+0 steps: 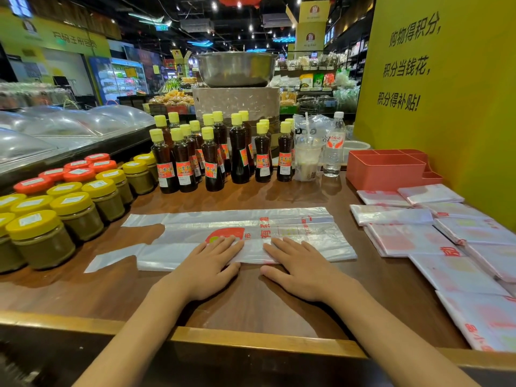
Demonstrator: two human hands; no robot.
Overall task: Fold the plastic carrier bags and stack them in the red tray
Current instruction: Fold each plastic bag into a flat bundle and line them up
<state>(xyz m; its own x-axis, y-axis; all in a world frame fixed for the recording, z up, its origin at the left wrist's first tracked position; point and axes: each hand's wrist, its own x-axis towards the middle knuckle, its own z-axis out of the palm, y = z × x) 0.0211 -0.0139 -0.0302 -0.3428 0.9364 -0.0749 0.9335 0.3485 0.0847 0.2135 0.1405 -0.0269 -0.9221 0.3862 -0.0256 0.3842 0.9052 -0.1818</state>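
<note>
A translucent white carrier bag [293, 230] with red print lies flat across the middle of the wooden counter [251, 303], handles pointing left, its near edge folded over lengthwise. My left hand [206, 263] presses flat on that near fold with straight fingers. Beside it, my right hand [298, 266] presses the same fold, fingers also straight. The red tray [385, 169] with several compartments stands at the back right against the yellow wall. Several folded bags [413, 238] lie spread over the counter's right side in front of the tray.
Dark sauce bottles [212, 155] with yellow caps stand behind the bag. Jars with yellow and red lids [69, 202] crowd the left side. A plastic cup [307, 160] and water bottle [335, 146] stand left of the tray. The counter's raised wooden edge [251, 339] runs along the front.
</note>
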